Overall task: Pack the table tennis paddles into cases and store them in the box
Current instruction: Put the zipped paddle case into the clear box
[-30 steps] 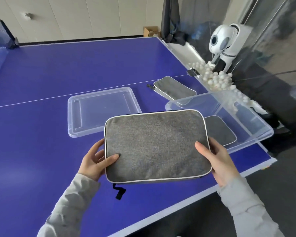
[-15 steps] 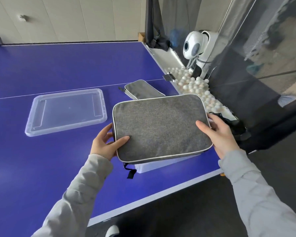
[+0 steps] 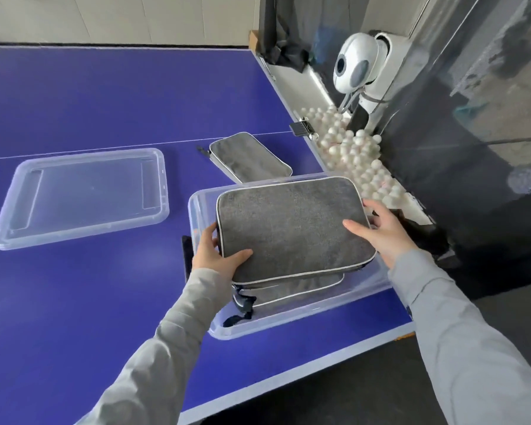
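A: Grey case (image 3: 292, 228), white piping, zipped. Held flat over the clear box (image 3: 316, 314) at the table's near right corner. Grip?

B: Both hands on it. Left hand (image 3: 215, 256) clasps the near left corner, thumb on top, fingers tucked under the edge. Right hand (image 3: 380, 231) takes the right edge, thumb laid across the top fabric, fingers curled round the side. Neither hand spread wide; both closed on the case.

A: Case relative to the box?

B: Within the rim, slightly tilted, above a second grey case (image 3: 295, 289) already lying in the box. Whether the two touch, cannot tell. A dark strap (image 3: 242, 305) hangs at the near left corner.

A: Around it?

B: Third grey case (image 3: 249, 157) on the blue table (image 3: 105, 102), just beyond the box. Clear lid (image 3: 80, 194) to the left, well apart. White balls (image 3: 350, 148) heaped in a trough along the table's right edge; white ball machine (image 3: 359, 62) behind them.
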Demonstrator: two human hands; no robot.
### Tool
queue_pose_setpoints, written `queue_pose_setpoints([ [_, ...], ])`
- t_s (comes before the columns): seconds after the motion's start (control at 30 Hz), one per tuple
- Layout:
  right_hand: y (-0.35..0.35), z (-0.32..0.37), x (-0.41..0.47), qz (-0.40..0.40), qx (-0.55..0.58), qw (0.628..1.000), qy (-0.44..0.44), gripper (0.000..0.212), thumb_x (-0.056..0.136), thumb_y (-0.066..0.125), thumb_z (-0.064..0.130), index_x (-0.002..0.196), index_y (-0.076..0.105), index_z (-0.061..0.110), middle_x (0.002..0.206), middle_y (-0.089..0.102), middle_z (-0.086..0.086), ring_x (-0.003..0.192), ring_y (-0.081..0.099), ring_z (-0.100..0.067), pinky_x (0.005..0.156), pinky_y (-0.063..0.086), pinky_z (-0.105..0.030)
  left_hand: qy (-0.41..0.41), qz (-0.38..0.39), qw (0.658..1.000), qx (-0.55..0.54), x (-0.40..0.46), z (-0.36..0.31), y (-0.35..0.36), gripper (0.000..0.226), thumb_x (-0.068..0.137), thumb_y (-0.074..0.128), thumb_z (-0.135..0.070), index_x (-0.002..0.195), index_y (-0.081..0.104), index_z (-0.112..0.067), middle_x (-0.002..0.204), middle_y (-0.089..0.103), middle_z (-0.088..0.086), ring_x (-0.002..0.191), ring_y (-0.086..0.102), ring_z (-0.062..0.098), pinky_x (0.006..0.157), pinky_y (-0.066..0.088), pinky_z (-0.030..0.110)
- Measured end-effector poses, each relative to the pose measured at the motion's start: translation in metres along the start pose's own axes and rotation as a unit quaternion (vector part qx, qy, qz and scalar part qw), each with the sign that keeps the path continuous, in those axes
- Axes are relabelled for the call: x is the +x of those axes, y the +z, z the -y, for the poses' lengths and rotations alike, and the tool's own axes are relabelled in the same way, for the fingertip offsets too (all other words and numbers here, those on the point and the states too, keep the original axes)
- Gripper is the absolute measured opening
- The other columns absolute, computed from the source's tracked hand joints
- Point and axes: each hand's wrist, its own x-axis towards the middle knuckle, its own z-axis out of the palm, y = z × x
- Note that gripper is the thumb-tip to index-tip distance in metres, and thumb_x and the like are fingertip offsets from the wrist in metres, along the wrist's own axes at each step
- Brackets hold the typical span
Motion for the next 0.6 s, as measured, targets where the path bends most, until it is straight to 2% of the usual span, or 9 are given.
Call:
queue_pose_setpoints([
  [0.07,0.004,-0.01,0.016,0.011,-0.04,0.999,0.023,0.065,0.068,0.083,0.029,0.123,0.048,0.035,0.127,0.054,-0.003,0.113,0.055,-0.021,0.096,0.049,-0.045,-0.028,0.002,0.999,0.025,0.011,0.013,0.01,0.081,0.07,0.078,0.0,0.137,0.036,-0.019,0.113,0.055,0.005,0.098,0.057,0.025,0.087,0.049,0.035],
  [0.13,0.011,-0.019,0.027,0.026,-0.105,0.993,0.039,0.074,0.067,0.084,0.03,0.129,0.043,0.033,0.126,0.051,0.004,0.111,0.053,-0.018,0.095,0.048,-0.04,-0.066,-0.006,0.997,0.043,0.021,0.027,0.017,0.08,0.071,0.076,0.001,0.137,0.035,-0.018,0.111,0.055,0.005,0.103,0.057,0.03,0.093,0.049,0.044],
  [0.23,0.022,-0.033,0.039,0.059,-0.163,0.983,0.058,0.081,0.069,0.083,0.027,0.135,0.037,0.027,0.117,0.044,0.011,0.104,0.046,-0.011,0.087,0.038,-0.028,-0.121,-0.011,0.992,0.045,0.031,0.044,0.026,0.077,0.072,0.073,0.004,0.134,0.035,-0.019,0.117,0.057,0.013,0.105,0.057,0.036,0.09,0.05,0.053],
  [0.3,0.026,-0.042,0.045,0.074,-0.181,0.978,0.077,0.084,0.069,0.083,0.025,0.138,0.033,0.023,0.116,0.044,0.01,0.104,0.045,-0.011,0.087,0.036,-0.026,-0.145,-0.017,0.987,0.066,0.035,0.053,0.032,0.076,0.072,0.073,0.004,0.133,0.033,-0.018,0.119,0.055,0.015,0.102,0.056,0.034,0.089,0.051,0.05],
  [0.37,0.029,-0.051,0.05,0.088,-0.199,0.971,0.097,0.087,0.07,0.083,0.025,0.14,0.031,0.022,0.12,0.049,0.007,0.11,0.048,-0.014,0.09,0.036,-0.026,-0.176,-0.029,0.975,0.136,0.04,0.057,0.036,0.076,0.072,0.076,-0.004,0.132,0.033,-0.017,0.119,0.055,0.015,0.1,0.056,0.032,0.087,0.05,0.042],
  [0.47,0.033,-0.063,0.056,0.1,-0.204,0.967,0.118,0.09,0.071,0.082,0.021,0.142,0.028,0.018,0.135,0.05,-0.002,0.123,0.049,-0.023,0.101,0.039,-0.033,-0.214,-0.046,0.96,0.174,0.043,0.062,0.04,0.079,0.07,0.078,-0.006,0.134,0.033,-0.015,0.12,0.056,0.017,0.107,0.057,0.036,0.092,0.049,0.044],
  [0.6,0.035,-0.067,0.055,0.095,-0.215,0.965,0.119,0.091,0.07,0.082,0.023,0.142,0.026,0.02,0.137,0.049,-0.004,0.125,0.047,-0.025,0.103,0.038,-0.034,-0.212,-0.057,0.953,0.207,0.043,0.067,0.044,0.08,0.071,0.077,-0.008,0.137,0.032,-0.015,0.123,0.055,0.015,0.11,0.055,0.033,0.09,0.047,0.037],
])
